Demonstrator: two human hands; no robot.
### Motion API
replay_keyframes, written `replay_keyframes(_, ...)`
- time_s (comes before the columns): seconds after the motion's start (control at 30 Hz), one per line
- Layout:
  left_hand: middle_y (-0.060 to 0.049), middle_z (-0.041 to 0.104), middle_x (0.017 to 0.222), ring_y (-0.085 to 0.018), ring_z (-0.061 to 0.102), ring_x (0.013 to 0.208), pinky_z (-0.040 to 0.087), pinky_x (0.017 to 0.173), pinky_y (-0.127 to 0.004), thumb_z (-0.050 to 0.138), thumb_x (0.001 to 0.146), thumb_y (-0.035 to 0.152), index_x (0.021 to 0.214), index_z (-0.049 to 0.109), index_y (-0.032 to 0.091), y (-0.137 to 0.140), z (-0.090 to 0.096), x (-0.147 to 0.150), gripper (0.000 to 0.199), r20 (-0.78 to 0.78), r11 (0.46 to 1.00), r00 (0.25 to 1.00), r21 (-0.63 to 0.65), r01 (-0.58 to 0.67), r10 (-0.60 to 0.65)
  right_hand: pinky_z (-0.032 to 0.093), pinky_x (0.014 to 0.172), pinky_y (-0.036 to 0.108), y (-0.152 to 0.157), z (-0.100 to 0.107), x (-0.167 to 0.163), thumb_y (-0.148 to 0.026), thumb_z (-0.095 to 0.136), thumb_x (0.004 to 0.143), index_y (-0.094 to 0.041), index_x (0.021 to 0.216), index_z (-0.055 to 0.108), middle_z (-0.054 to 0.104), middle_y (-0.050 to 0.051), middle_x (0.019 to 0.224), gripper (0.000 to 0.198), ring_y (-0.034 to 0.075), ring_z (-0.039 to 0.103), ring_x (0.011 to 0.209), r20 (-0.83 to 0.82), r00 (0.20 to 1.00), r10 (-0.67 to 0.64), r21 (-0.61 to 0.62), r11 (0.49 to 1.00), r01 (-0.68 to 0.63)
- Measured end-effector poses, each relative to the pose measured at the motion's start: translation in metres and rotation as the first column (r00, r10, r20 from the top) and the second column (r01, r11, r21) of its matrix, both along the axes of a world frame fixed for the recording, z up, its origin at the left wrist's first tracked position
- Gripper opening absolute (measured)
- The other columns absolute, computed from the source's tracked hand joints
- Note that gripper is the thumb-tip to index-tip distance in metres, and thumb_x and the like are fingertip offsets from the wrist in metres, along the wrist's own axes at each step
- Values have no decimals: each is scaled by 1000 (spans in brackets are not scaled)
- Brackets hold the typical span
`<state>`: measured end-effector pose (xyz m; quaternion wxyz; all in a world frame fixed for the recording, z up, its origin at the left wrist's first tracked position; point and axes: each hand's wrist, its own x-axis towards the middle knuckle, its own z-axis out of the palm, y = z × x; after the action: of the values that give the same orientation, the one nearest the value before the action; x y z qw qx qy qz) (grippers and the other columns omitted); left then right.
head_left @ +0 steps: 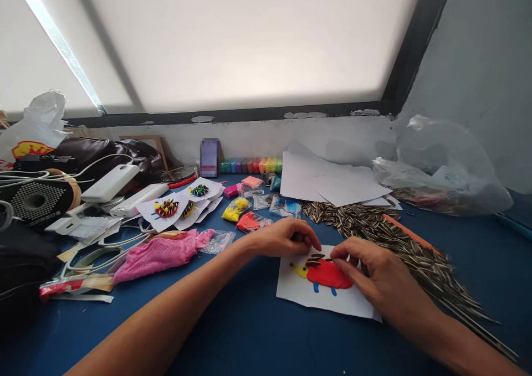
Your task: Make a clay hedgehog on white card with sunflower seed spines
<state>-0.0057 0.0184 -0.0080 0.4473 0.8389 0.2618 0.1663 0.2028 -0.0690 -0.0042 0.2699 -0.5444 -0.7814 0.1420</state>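
A white sheet (291, 290) lies before me, bearing a hedgehog-like figure with a red clay body (328, 276), a yellow head (300, 272) and blue legs. Several striped sunflower seeds (315, 262) stick in the top of its body. My right hand (369, 262) is over the body's upper right, thumb and index finger pinched on a sunflower seed, mostly hidden by the fingertips. My left hand (288, 236) rests at the sheet's upper left edge, fingers loosely bent and apart from the thumb; nothing shows in it.
Loose sunflower seeds (374, 229) spread along the right, beside blank sheets (332, 179) and a plastic bag (453, 171). Packets of yellow clay (236, 209) and red clay (251, 221) lie behind my left hand. Finished figures (166, 207), a pink cloth (160, 257) and cables crowd the left.
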Motion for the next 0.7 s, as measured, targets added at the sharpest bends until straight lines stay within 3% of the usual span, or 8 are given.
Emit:
replay_keyframes(0.13, -2, 56, 85, -9, 51, 73, 41, 63, -20, 57, 80, 8, 96, 73, 14, 1, 0, 0, 23, 13, 1000, 1000, -15, 8, -8, 40, 52, 29, 1, -4, -2, -28, 50, 87, -25, 84, 69, 67, 0, 75, 19, 15, 54, 56, -5, 1000, -25, -38, 999, 25)
replay_keyframes(0.37, -4, 63, 89, -11, 55, 78, 42, 64, -20, 60, 85, 22, 97, 73, 15, 3, 1, -3, 19, -11, 1000, 1000, -18, 16, -17, 46, 61, 31, -2, -5, -4, -33, 50, 86, -25, 84, 67, 67, 1, 77, 20, 17, 60, 66, -96, 993, -63, -107, 993, 53)
replay_keyframes(0.53, -5, 66, 98, -13, 59, 85, 46, 72, -22, 53, 86, 14, 99, 73, 15, 5, 2, -4, 24, 9, 999, 999, 7, 41, -41, 45, 57, 31, -5, -1, -8, -36, 49, 87, -24, 83, 65, 65, 1, 76, 20, 17, 57, 62, -169, 981, -100, -85, 993, 87)
replay_keyframes(0.63, -6, 68, 100, -15, 62, 90, 49, 77, -25, 47, 83, 5, 98, 72, 14, -1, 6, -3, 31, -47, 999, 999, 24, -22, 23, 44, 56, 30, -8, 2, -9, -37, 49, 88, -24, 82, 64, 66, 1, 76, 21, 17, 58, 63, -210, 972, -103, -61, 994, 92)
replay_keyframes(0.7, -9, 68, 105, -17, 63, 97, 50, 85, -28, 43, 81, 2, 100, 71, 12, -11, 8, -4, 36, -78, 987, 990, 123, -106, 116, 43, 55, 29, -10, 4, -9, -37, 50, 88, -24, 82, 64, 66, 2, 77, 20, 17, 58, 64, -230, 968, -101, -43, 995, 93)
